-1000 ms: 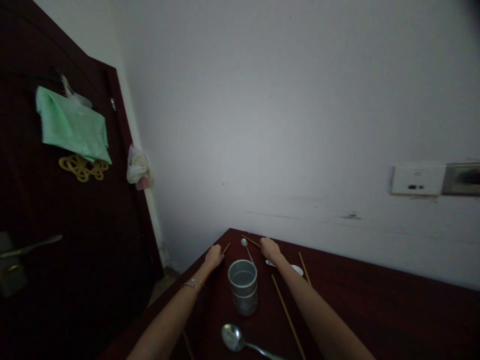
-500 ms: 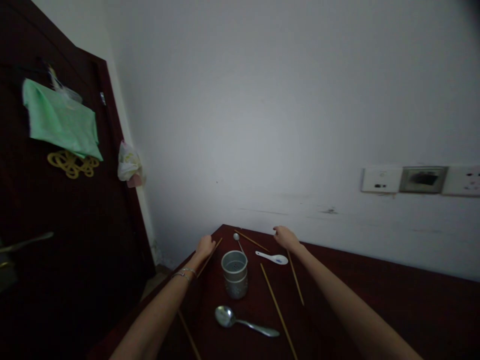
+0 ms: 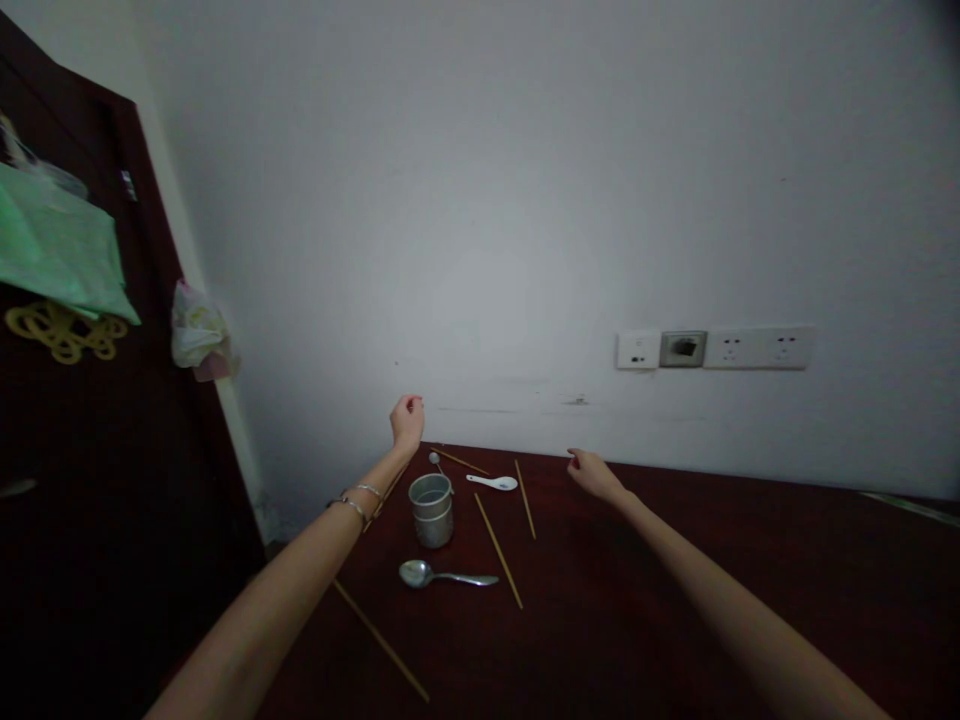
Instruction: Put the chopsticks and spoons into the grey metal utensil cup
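Head view, my only feed. Since half a second ago the left hand (image 3: pixel 407 422) has come up off the chopstick beside it, and the right hand (image 3: pixel 591 472) has moved away from the right-hand chopstick (image 3: pixel 526 500), now well apart from it; my view has swung right too. I take this to mean the utensils are let go, with handling paused. Left fingers curled, nothing showing in them; right has the index out, others folded, nothing visible either. Whether each grip is closed or loose, I cannot tell. Metal cup (image 3: pixel 433 530) stands upright on the dark red table (image 3: pixel 592 620), metal spoon (image 3: pixel 450 577) lying in front of it, white spoon (image 3: pixel 492 483) beyond it to the right, another chopstick (image 3: pixel 499 552) between. A far chopstick (image 3: pixel 459 461) lies near the table's back edge. Hard to make out: the small spoon (image 3: pixel 434 458), its handle running behind the cup; the left chopstick (image 3: pixel 394 483), partly behind wrist and bracelets (image 3: pixel 355 503); the near chopstick (image 3: pixel 381 640), upper end meeting my forearm's outline. Cup's inside too dim to read.
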The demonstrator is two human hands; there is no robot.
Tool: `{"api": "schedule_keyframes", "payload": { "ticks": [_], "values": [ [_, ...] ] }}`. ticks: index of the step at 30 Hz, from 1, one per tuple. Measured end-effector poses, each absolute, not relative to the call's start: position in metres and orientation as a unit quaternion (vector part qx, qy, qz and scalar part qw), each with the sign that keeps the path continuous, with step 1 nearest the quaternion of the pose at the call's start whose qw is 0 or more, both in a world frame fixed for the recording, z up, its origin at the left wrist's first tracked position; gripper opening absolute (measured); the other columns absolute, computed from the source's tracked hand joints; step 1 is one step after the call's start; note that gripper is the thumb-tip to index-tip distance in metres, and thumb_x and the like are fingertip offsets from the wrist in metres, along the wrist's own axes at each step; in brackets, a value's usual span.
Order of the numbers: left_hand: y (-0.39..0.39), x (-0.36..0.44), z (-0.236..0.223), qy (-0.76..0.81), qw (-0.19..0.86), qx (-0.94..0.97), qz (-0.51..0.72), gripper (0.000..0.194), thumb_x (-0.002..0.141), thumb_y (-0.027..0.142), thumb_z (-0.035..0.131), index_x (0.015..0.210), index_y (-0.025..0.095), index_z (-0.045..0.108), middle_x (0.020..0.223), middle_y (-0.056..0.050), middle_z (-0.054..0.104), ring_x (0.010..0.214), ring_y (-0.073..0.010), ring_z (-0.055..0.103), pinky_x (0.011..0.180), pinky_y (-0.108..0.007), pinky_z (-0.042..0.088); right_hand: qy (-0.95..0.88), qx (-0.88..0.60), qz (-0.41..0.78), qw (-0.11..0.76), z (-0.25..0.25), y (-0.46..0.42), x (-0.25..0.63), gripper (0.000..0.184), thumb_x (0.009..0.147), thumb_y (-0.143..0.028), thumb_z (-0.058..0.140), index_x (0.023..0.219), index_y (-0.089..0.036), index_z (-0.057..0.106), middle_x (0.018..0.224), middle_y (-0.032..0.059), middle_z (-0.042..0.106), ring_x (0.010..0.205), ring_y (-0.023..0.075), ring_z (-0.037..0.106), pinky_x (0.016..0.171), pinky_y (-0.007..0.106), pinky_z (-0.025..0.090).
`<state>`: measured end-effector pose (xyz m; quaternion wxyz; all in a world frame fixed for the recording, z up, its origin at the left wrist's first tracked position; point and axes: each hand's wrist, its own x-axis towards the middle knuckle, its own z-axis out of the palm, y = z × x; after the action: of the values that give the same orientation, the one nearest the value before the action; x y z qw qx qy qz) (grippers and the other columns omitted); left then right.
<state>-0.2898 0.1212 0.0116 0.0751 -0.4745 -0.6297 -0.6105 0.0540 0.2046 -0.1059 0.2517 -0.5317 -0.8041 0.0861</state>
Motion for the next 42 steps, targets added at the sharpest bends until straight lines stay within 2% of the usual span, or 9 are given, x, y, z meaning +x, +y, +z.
{"api": "schedule_keyframes", "payload": {
  "ticks": [3,7,14,18,24,27,32,37,42],
  "values": [
    [0.113,-0.241,0.017,-0.565,0.063,-0.539,-0.621,0.026,0.078,0.025,0.036,0.085,0.014,0.059,0.073,-0.003,0.062,0.069,-0.0124,0.057,0.066,-0.021,0.041,-0.791,-0.548,0.090,0.257,-0.109,0.189,0.078,0.044,0.076,-0.013,0.043,0.120,-0.005,0.045,0.096,0.0132,0.063,0.090,0.0167,0.057,0.078,0.022,0.035],
    [0.104,-0.175,0.002,-0.542,0.023,-0.611,-0.577,0.026,0.081,0.026,0.035,0.083,0.015,0.058,0.069,-0.002,0.061,0.068,-0.0120,0.056,0.065,-0.021,0.040,-0.775,-0.568,0.091,0.260,-0.111,0.168,0.112,0.044,0.076,-0.013,0.045,0.120,-0.007,0.045,0.093,0.0116,0.064,0.088,0.0164,0.058,0.077,0.021,0.036],
    [0.089,-0.080,-0.070,-0.545,-0.040,-0.684,-0.484,0.026,0.084,0.027,0.032,0.082,0.017,0.056,0.072,-0.002,0.060,0.069,-0.0115,0.055,0.066,-0.021,0.039,-0.744,-0.610,0.096,0.256,-0.124,0.134,0.169,0.051,0.075,-0.015,0.045,0.125,-0.006,0.039,0.099,0.0115,0.062,0.092,0.0173,0.058,0.081,0.023,0.038],
    [0.075,-0.045,-0.118,-0.556,-0.093,-0.699,-0.440,0.021,0.083,0.021,0.034,0.085,0.018,0.055,0.081,-0.003,0.061,0.075,-0.0118,0.055,0.069,-0.021,0.040,-0.741,-0.624,0.096,0.226,-0.140,0.109,0.186,0.054,0.075,-0.018,0.046,0.127,-0.005,0.037,0.114,0.0152,0.055,0.103,0.0196,0.053,0.088,0.026,0.036],
    [0.061,-0.021,-0.160,-0.617,-0.079,-0.706,-0.340,0.022,0.081,0.021,0.037,0.096,0.015,0.052,0.101,-0.009,0.056,0.095,-0.0155,0.051,0.084,-0.024,0.037,-0.760,-0.619,0.060,0.189,-0.156,0.069,0.187,0.052,0.076,-0.020,0.044,0.125,-0.002,0.039,0.125,0.0174,0.047,0.116,0.0213,0.043,0.095,0.028,0.031],
    [0.058,-0.018,-0.164,-0.620,-0.051,-0.726,-0.293,0.030,0.082,0.024,0.035,0.104,0.011,0.050,0.109,-0.012,0.053,0.102,-0.0183,0.047,0.088,-0.026,0.034,-0.763,-0.619,0.032,0.184,-0.158,0.055,0.184,0.045,0.079,-0.021,0.040,0.120,-0.003,0.047,0.122,0.0175,0.049,0.115,0.0220,0.044,0.095,0.028,0.032],
    [0.057,-0.013,-0.166,-0.621,-0.022,-0.746,-0.242,0.040,0.082,0.027,0.033,0.114,0.007,0.047,0.120,-0.017,0.048,0.114,-0.0235,0.040,0.094,-0.031,0.030,-0.744,-0.644,-0.008,0.178,-0.166,0.040,0.179,0.039,0.083,-0.021,0.036,0.115,-0.009,0.053,0.124,0.0149,0.049,0.118,0.0233,0.040,0.099,0.032,0.027],
    [0.054,-0.009,-0.170,-0.610,0.017,-0.767,-0.198,0.046,0.085,0.035,0.029,0.122,0.010,0.043,0.131,-0.017,0.037,0.122,-0.0291,0.031,0.096,-0.038,0.026,-0.725,-0.663,-0.015,0.185,-0.171,0.034,0.175,0.039,0.084,-0.020,0.034,0.118,-0.012,0.051,0.126,0.0129,0.047,0.120,0.0223,0.037,0.099,0.033,0.026],
    [0.053,-0.010,-0.172,-0.591,0.017,-0.785,-0.184,0.045,0.085,0.035,0.029,0.121,0.014,0.046,0.130,-0.016,0.041,0.123,-0.0307,0.030,0.097,-0.040,0.023,-0.724,-0.665,-0.025,0.183,-0.169,0.031,0.175,0.040,0.084,-0.020,0.033,0.118,-0.010,0.052,0.126,0.0134,0.047,0.120,0.0224,0.038,0.099,0.033,0.026]
  ]
}}
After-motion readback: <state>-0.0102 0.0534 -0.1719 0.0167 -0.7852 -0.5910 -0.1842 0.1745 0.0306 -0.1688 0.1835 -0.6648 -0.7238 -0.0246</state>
